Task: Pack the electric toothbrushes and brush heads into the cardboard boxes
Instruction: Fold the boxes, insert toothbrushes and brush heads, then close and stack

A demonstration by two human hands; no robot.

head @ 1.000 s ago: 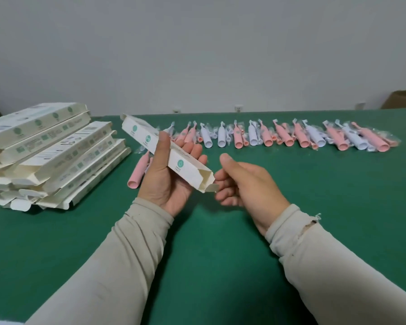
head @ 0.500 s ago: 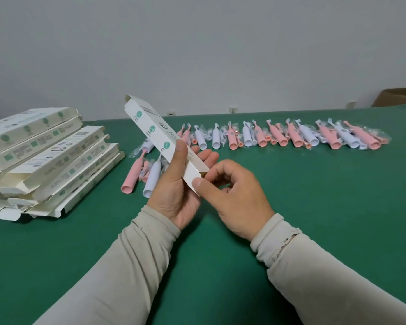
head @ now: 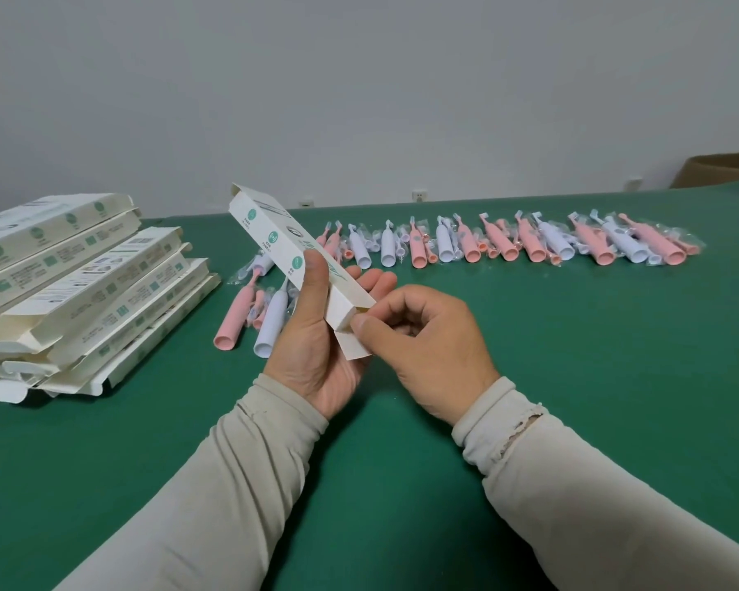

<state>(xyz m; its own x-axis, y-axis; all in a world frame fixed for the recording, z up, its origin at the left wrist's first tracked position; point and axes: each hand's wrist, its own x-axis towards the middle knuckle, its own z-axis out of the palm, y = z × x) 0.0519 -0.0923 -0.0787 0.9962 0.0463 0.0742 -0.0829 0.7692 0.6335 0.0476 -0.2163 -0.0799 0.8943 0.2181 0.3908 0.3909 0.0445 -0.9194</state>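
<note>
Across the far green tabletop (head: 615, 377), a row of bagged pink and white toothbrushes (head: 530, 245), well apart from both hands; at far left, a stack of flat boxes (head: 82, 283). Between the hands, 1 box (head: 291, 258), long axis rising up-left, near end low. Left hand (head: 316, 334) wrapped round the box's middle; right hand (head: 423, 339), nearer that end, pinching its open flap (head: 353, 345).

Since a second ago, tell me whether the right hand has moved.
Yes. The right hand moved left, toward the box stack, and now pinches the held box's end flap.
</note>
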